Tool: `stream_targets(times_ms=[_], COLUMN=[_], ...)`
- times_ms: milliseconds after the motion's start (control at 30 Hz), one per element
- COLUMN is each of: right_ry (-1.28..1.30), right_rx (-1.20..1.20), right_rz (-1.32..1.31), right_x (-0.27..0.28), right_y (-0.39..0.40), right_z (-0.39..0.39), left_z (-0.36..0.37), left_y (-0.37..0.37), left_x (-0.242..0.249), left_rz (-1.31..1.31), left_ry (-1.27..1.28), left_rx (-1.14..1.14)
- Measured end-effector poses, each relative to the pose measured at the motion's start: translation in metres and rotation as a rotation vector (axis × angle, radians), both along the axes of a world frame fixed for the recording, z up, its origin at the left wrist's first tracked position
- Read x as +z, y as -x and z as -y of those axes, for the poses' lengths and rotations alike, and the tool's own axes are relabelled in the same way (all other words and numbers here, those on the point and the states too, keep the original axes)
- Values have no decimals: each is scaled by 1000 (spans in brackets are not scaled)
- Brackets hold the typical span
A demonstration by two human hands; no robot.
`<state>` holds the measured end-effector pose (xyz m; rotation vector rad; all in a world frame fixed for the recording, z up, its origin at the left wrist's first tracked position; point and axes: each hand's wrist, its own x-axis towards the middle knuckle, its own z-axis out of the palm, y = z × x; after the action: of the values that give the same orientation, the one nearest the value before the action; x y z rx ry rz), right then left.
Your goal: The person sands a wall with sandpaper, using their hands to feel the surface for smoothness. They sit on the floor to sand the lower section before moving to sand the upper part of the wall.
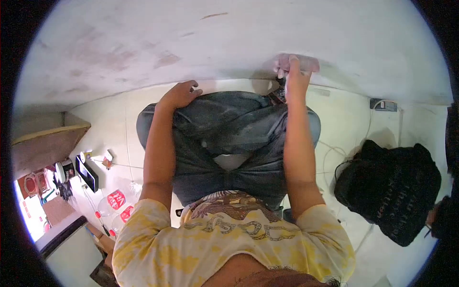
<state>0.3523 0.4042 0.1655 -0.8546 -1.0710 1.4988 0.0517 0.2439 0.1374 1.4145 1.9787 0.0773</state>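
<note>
I sit cross-legged on a pale floor, facing a white wall. My left hand [180,93] rests on my left knee with its fingers curled, holding nothing. My right hand [295,80] reaches out past my right knee and grips a pinkish sanding block or pad [306,62], pressed flat against the base of the wall [229,43]. A small dark object lies just beneath that hand, too blurred to name. I wear dark jeans and a yellow patterned shirt.
A black bag [389,189] lies on the floor at the right, with white cables [330,153] and a wall socket [382,104] near it. At the left are a phone [87,173], plastic bottles [114,201] with red labels, and a wooden board [48,143].
</note>
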Motion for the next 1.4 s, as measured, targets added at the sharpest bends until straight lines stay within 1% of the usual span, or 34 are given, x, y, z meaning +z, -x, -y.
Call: stream_targets(times_ms=[33,133,167,233,300,333,367,467,567,667,700,800,867,900,1000,1033,1133,1233,1333,1400], right_ry=[-2,55,8,-107,-80,-2,77,-171,54,60,-40,122,53,20,92,28,15,35,-2,-11], right_rx=[69,-238,-148,-99,-97,-114,-124,30,-194,41,-154,-297,-128,-46,-262,-278,-81,-296,-165,-107], right_rz=[57,-113,-201,104,146,39,-67,77,-237,110,142,-200,-79,-19,-98,-154,94,-96,-144,-8], right_x=[1,6,1,-30,-42,-12,4,-20,-14,-16,-21,-1,-16,-12,5,-11,-26,-26,-21,-20], right_y=[-1,1,-2,5,5,5,6,4,1,-4,14,7,-3,-2,7,0,-2,2,-1,-1], right_z=[3,-3,-4,-6,-7,-2,1,0,-5,-1,5,-4,-6,-2,1,-10,-5,-12,-3,-2], left_z=[1,-3,-2,-1,-1,-3,-3,0,-2,0,0,-1,-1,-1,-1,0,0,-1,-2,0], left_y=[-3,-4,-3,-2,-2,-3,-4,-3,-4,-2,-2,-3,-4,-4,-2,-2,-3,-5,-3,-1], left_x=[4,3,1,-2,-1,1,1,1,2,-2,-2,1,3,3,-3,-4,0,1,0,-2], left_rz=[-4,5,11,3,-8,-12,-14,-16,-3,-4,-4,-4,-12,-3,3,-10,-6,-3,19,4], left_ry=[16,19,12,15,20,16,13,-9,11,-21,-17,-8,-4,0,-2,-14,-10,25,45,18], left_rx=[0,-13,-10,-7,-9,-8,-1,-27,-25,-20,-29,-42,-19,-18,-23,-21,-7,-12,-11,-18])
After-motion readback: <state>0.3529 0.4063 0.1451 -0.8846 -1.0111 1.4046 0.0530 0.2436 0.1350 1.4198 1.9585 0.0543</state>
